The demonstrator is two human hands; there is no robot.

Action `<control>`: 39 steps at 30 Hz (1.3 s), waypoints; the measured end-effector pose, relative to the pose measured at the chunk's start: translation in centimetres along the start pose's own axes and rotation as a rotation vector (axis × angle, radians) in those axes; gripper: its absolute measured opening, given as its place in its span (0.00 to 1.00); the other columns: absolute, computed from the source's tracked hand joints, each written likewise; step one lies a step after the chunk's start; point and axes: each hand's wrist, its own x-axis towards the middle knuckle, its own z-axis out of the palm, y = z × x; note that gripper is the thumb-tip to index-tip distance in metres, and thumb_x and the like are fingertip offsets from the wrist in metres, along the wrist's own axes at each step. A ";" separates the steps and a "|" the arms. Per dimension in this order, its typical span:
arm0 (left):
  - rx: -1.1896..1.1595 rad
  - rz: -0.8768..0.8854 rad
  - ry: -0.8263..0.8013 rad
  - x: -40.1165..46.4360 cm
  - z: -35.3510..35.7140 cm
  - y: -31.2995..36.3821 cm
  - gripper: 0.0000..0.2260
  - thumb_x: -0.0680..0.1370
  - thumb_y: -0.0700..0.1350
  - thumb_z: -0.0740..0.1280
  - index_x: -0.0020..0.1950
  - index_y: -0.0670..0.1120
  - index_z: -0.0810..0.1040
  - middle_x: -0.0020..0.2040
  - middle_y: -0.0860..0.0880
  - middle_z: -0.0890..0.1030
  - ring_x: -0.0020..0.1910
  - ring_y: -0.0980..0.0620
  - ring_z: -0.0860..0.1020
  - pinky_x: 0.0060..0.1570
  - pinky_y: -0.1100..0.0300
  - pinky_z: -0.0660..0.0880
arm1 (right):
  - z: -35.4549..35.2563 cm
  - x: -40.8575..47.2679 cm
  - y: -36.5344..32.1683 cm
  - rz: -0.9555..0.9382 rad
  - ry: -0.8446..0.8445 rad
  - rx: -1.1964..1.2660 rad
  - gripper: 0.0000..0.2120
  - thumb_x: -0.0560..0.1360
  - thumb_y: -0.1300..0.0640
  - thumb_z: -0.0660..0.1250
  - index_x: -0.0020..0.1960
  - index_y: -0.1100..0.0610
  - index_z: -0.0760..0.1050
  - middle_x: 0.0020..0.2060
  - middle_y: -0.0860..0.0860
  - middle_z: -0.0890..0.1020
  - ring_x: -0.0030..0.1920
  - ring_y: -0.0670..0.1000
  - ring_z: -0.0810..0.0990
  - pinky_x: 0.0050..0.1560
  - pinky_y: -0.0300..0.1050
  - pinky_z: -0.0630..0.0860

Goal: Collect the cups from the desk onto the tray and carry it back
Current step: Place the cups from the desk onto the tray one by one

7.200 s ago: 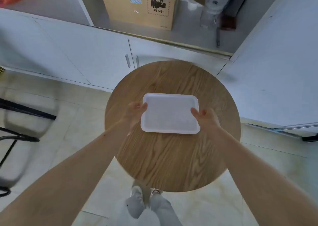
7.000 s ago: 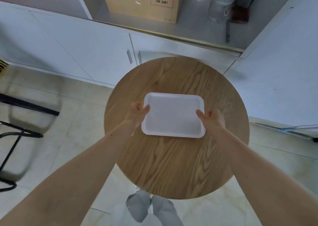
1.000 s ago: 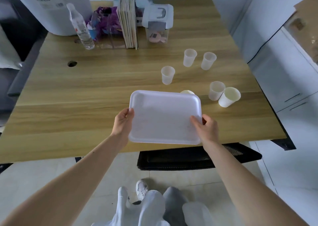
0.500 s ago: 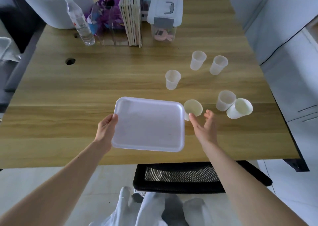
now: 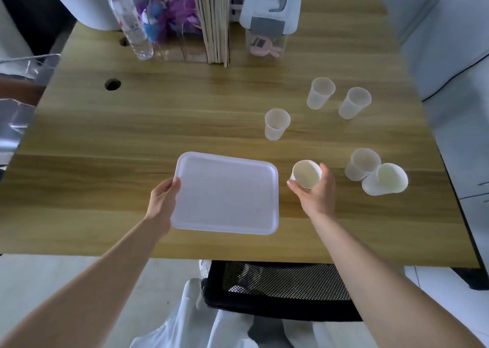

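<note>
A white rectangular tray lies at the near middle of the wooden desk, with nothing in it. My left hand grips its left edge. My right hand is wrapped around a white paper cup just right of the tray, thumb on one side and fingers on the other. Several more cups stand on the desk's right half: a clear one beyond the tray, two clear ones farther back, and a clear cup touching a white paper cup at the right.
Along the desk's far edge stand a water bottle, a purple bag, a row of books and a lidded clear container. A black mesh chair sits under the near edge. White cabinets flank the right side.
The tray has come down onto the desk, left of the cups. My right hand has left the tray's edge and closed around the nearest paper cup. My left hand still holds the tray.
</note>
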 end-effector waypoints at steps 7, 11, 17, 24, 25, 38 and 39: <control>-0.016 -0.030 -0.066 1.9 0.9 0.8 0.09 0.78 0.54 0.65 0.46 0.49 0.77 0.46 0.46 0.71 0.45 0.47 0.69 0.46 0.51 0.66 | 0.2 0.2 -2.7 -0.028 0.083 0.059 0.41 0.65 0.48 0.79 0.73 0.55 0.65 0.67 0.52 0.73 0.69 0.56 0.69 0.66 0.49 0.68; -0.020 -0.071 -0.104 2.8 1.7 1.1 0.11 0.80 0.53 0.65 0.47 0.46 0.78 0.46 0.45 0.74 0.44 0.46 0.72 0.46 0.52 0.69 | 0.9 0.0 -5.4 -0.078 0.071 0.107 0.41 0.64 0.46 0.79 0.72 0.53 0.66 0.67 0.50 0.74 0.68 0.53 0.71 0.67 0.52 0.69; -0.074 -0.114 -0.200 3.4 2.7 1.8 0.17 0.77 0.56 0.66 0.49 0.41 0.79 0.44 0.43 0.75 0.42 0.44 0.75 0.44 0.51 0.73 | 3.2 -1.2 -9.1 -0.129 -0.043 0.183 0.36 0.64 0.49 0.80 0.68 0.51 0.69 0.61 0.46 0.78 0.60 0.48 0.76 0.55 0.35 0.73; -0.054 -0.080 -0.254 3.1 4.3 2.5 0.14 0.76 0.57 0.64 0.46 0.46 0.75 0.43 0.45 0.71 0.41 0.45 0.70 0.44 0.53 0.68 | 6.9 -2.8 -11.3 -0.187 -0.143 0.144 0.40 0.59 0.40 0.78 0.68 0.49 0.69 0.62 0.46 0.77 0.64 0.50 0.74 0.63 0.52 0.73; -0.046 -0.077 -0.254 3.1 4.5 2.6 0.15 0.78 0.56 0.64 0.45 0.43 0.75 0.42 0.44 0.71 0.40 0.46 0.69 0.43 0.54 0.67 | 7.2 -2.9 -11.5 -0.196 -0.151 0.137 0.41 0.59 0.39 0.77 0.68 0.49 0.69 0.63 0.45 0.76 0.65 0.49 0.74 0.64 0.53 0.72; -0.008 -0.081 -0.313 3.8 5.0 3.0 0.29 0.73 0.62 0.63 0.48 0.34 0.71 0.43 0.47 0.69 0.42 0.47 0.66 0.45 0.52 0.62 | 8.8 -2.6 -13.1 -0.186 -0.195 0.114 0.47 0.56 0.36 0.76 0.71 0.51 0.67 0.65 0.46 0.75 0.68 0.50 0.71 0.67 0.54 0.70; -0.006 -0.083 -0.315 4.0 4.9 2.9 0.29 0.73 0.62 0.63 0.48 0.34 0.71 0.43 0.47 0.69 0.42 0.47 0.67 0.45 0.52 0.62 | 8.8 -2.6 -13.2 -0.183 -0.199 0.114 0.48 0.56 0.37 0.77 0.71 0.52 0.67 0.66 0.46 0.75 0.69 0.50 0.71 0.67 0.54 0.69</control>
